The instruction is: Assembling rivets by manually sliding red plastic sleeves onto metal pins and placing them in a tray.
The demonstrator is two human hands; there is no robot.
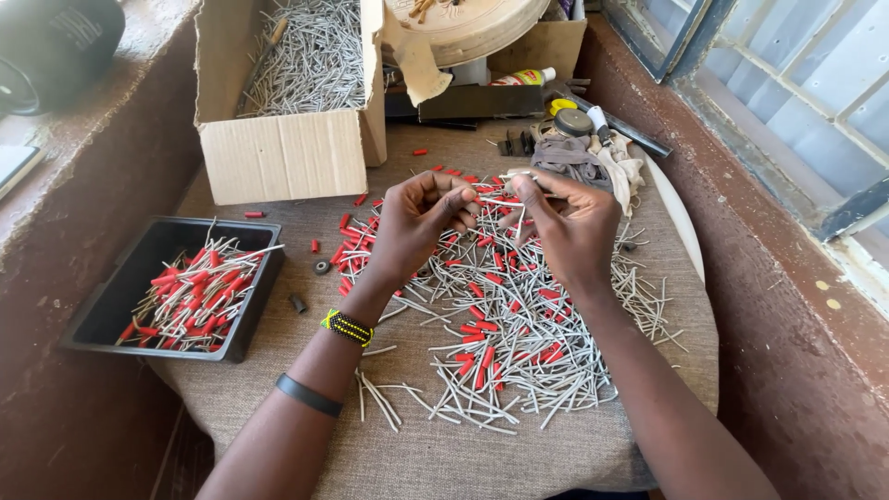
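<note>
My left hand (419, 225) and my right hand (567, 225) are raised close together over a heap of thin grey metal pins (519, 333) mixed with short red sleeves (474, 330) on a cloth-covered table (417, 454). The left fingers pinch a small red sleeve. The right fingers pinch a thin grey pin whose tip points toward the left hand. A black tray (120, 287) at the left holds several pins with red sleeves on them.
A cardboard box (278, 153) full of grey pins stands at the back left. Rags, a tube, a round lid and small tools lie at the back right. A red-brown wall and a window frame run along the right side.
</note>
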